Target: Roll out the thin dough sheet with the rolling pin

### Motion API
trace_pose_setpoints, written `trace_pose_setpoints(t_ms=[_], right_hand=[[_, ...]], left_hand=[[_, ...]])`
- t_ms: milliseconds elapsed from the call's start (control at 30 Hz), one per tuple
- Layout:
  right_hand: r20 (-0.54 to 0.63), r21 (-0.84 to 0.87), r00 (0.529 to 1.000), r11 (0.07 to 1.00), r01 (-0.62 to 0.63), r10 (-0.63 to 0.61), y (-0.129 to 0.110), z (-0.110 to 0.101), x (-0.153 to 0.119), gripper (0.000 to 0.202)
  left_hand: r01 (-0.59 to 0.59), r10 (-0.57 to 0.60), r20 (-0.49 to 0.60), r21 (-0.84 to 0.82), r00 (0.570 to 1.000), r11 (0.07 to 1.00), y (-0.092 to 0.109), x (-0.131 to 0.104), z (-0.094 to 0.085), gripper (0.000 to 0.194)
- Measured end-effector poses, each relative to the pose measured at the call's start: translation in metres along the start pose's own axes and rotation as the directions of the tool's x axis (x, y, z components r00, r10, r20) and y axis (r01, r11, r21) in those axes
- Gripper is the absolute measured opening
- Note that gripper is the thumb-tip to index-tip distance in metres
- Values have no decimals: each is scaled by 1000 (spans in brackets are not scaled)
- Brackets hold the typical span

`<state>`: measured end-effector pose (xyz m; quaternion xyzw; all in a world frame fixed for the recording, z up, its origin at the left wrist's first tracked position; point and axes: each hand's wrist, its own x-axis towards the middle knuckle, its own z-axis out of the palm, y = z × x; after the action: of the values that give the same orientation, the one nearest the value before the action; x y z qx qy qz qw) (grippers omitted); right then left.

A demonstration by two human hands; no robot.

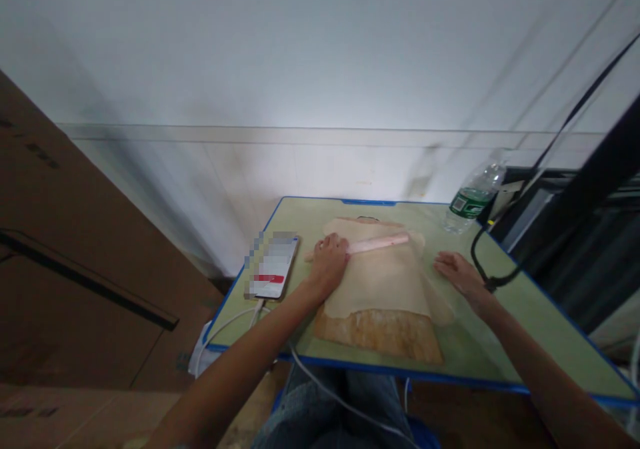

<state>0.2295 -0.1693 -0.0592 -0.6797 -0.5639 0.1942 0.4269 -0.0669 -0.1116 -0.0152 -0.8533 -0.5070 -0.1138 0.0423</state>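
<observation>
Dough sheet [390, 285] looks mostly flattened; near strip of board [379, 334] bare. Left hand [330, 259] curled over rolling pin [380, 243]; right hand [457, 273] half-open, seemingly empty. Rolling looks unfinished.

Probably a home: a small blue-edged counter [537, 315] against a pale wall [320, 69] carries a plugged-in phone [274, 263] and plastic bottle [473, 199].

Bare forearms [261, 342], faded blue jeans [295, 412]
</observation>
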Motion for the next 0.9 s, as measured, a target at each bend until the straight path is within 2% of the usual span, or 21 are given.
trace_pose_setpoints(t_ms=[133,233,300,467,533,600,700,800,900], right_hand=[[136,51,989,996,-71,63,-21,-5,-4,35],[223,105,971,988,-109,83,-36,-4,-7,33],[264,199,962,973,-118,63,-42,-5,-9,34],[275,451,952,856,-254,137,-38,-9,-9,40],[264,497,954,828,-261,142,-32,-7,-9,44],[241,483,958,836,-260,158,-27,-4,-11,49],[251,352,942,886,-303,223,-28,1,-18,59],[306,254,927,920,-297,215,-40,1,-28,63],[303,270,932,920,-285,200,-53,-4,-36,62]], left_hand=[[-3,4,-15,16,1000,1000,2,-1,1,23],[-14,15,-18,26,1000,1000,2,-3,1,23],[-28,29,-19,31,999,999,2,-4,0,22],[-24,24,-5,24,1000,999,4,-6,-3,21],[-18,18,-1,22,1000,1000,4,-6,-3,22],[-12,12,7,24,1000,1000,4,-6,-3,22],[-23,22,12,45,1000,999,3,-4,-2,21],[-63,63,3,78,998,995,1,-1,-1,19],[-104,104,12,109,995,989,3,0,-6,19]])
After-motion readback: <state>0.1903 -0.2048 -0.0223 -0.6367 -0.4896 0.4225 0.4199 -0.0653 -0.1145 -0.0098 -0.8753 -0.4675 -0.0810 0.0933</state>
